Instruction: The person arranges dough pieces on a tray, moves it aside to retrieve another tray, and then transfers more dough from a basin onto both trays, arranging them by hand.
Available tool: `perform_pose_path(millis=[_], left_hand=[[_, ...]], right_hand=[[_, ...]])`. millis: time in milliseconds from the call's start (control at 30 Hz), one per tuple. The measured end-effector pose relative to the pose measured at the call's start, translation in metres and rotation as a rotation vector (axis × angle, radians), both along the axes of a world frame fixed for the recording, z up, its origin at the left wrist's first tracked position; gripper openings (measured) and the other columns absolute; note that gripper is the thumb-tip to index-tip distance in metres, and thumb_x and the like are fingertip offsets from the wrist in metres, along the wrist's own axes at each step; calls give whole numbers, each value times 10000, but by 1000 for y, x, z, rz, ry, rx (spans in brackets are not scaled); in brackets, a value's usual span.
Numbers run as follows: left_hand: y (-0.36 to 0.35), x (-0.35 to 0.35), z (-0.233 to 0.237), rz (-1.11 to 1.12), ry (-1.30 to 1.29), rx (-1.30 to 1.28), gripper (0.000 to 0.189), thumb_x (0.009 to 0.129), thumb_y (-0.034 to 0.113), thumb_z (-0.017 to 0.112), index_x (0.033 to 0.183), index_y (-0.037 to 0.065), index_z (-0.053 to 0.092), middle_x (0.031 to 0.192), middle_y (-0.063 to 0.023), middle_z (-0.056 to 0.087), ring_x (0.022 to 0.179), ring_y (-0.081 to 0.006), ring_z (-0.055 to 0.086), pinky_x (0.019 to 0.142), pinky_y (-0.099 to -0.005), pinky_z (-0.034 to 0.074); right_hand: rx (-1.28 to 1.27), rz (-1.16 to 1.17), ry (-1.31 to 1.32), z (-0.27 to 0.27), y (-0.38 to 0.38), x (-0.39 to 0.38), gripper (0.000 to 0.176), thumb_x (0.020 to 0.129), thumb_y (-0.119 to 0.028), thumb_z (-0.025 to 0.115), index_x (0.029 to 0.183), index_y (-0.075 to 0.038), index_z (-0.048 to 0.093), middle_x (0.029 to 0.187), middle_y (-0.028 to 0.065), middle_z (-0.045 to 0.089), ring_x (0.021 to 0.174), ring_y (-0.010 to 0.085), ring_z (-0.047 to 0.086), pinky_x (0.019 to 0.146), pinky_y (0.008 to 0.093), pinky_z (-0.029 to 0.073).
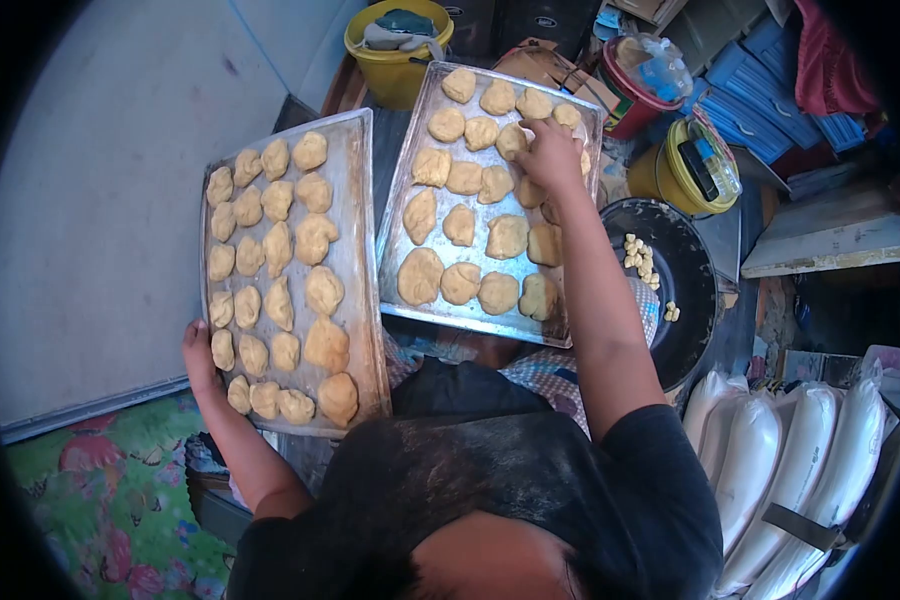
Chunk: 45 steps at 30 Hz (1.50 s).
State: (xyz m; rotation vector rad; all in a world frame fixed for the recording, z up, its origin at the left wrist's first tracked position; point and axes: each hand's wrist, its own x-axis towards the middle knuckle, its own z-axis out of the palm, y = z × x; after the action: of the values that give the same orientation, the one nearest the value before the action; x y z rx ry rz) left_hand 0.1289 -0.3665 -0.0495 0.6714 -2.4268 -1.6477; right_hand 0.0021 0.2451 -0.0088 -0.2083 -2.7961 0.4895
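Note:
A metal baking tray (pixel 368 250) with rows of yellowish dough balls stands on the left, looking tilted. My left hand (pixel 201 356) grips its left edge near the lower corner, the fingers partly hidden behind the rim. Beside it lies a second baking tray (pixel 395 215), also bearing rows of dough balls. My right hand (pixel 550 155) reaches over the upper right of that tray, with its fingers curled down on a dough ball (pixel 513 141). Another dough ball (pixel 567 115) sits just past the knuckles. The forearm covers part of the tray's right side.
A black round pan (pixel 685 330) with small dough bits (pixel 640 260) is at my right. Yellow buckets (pixel 395 60) (pixel 660 175) and a red bucket (pixel 630 110) stand behind. White filled plastic bags (pixel 780 450) are at lower right. A pale panel (pixel 120 200) rises at left.

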Motion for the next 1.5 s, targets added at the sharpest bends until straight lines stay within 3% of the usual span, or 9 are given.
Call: perform_pose_path(millis=[133, 333, 433, 633, 933, 1233, 1300, 1433, 1500], left_hand=[[-3, 1, -1, 12, 5, 63, 225, 953, 169, 484, 1039, -15, 581, 904, -42, 585, 824, -130, 509, 759, -283, 436], [2, 1, -2, 40, -11, 144, 206, 957, 166, 478, 1021, -3, 578, 883, -35, 579, 798, -120, 504, 729, -276, 438], [-7, 0, -6, 47, 6, 132, 201, 957, 165, 482, 1010, -1, 583, 868, -27, 572, 788, -114, 498, 718, -273, 437], [-17, -2, -13, 30, 5, 94, 206, 955, 166, 493, 1016, -5, 590, 876, -25, 574, 793, -116, 499, 725, -271, 438], [-9, 1, -7, 45, 0, 114, 206, 955, 163, 491, 1033, -3, 584, 890, -30, 582, 796, -120, 509, 729, -275, 443], [1, 0, -3, 47, -7, 130, 221, 960, 183, 487, 1033, -1, 585, 885, -25, 573, 808, -114, 503, 739, -273, 439], [-7, -1, -8, 49, -4, 74, 223, 960, 186, 488, 1032, -2, 585, 881, -25, 571, 811, -113, 501, 742, -271, 438], [-24, -3, -17, 30, -13, 103, 217, 962, 183, 485, 1015, -4, 583, 881, -28, 577, 811, -113, 503, 747, -268, 439], [-19, -3, -15, 28, -17, 120, 213, 963, 178, 481, 1007, -5, 581, 883, -29, 579, 808, -113, 504, 744, -267, 438]], right_hand=[[114, -19, -222, -5, 12, 2, 503, 683, -254, 754, 1160, -174, 618, 1187, 50, 571, 1165, 250, 478, 953, 472, 336], [53, 196, 141, -10, -6, -5, 526, 744, -331, 706, 1241, -216, 580, 1191, 46, 571, 1166, 264, 471, 971, 500, 294], [145, 113, -185, -5, -13, -14, 547, 740, -340, 707, 1250, -204, 566, 1179, 48, 573, 1151, 268, 477, 965, 487, 298], [62, 232, 78, -5, -40, -35, 511, 734, -328, 711, 1209, -178, 599, 1181, 36, 573, 1146, 255, 482, 950, 487, 302], [94, 306, 5, -14, -76, -60, 404, 776, -256, 685, 1172, -198, 627, 1118, 8, 616, 1121, 228, 490, 952, 518, 283], [54, 312, 30, -6, -74, -57, 512, 764, -282, 668, 1263, -247, 559, 1250, 32, 539, 1165, 232, 469, 969, 534, 281], [94, 351, -208, 1, -75, -61, 548, 751, -265, 665, 1285, -264, 542, 1277, 49, 524, 1191, 257, 461, 1002, 564, 269], [-34, 292, -111, 7, -56, -50, 545, 744, -222, 658, 1278, -252, 551, 1279, 55, 526, 1220, 280, 451, 1027, 594, 248], [-68, 89, -78, 2, -30, -44, 523, 739, -183, 655, 1253, -241, 578, 1304, 64, 522, 1235, 281, 449, 1038, 598, 237]])
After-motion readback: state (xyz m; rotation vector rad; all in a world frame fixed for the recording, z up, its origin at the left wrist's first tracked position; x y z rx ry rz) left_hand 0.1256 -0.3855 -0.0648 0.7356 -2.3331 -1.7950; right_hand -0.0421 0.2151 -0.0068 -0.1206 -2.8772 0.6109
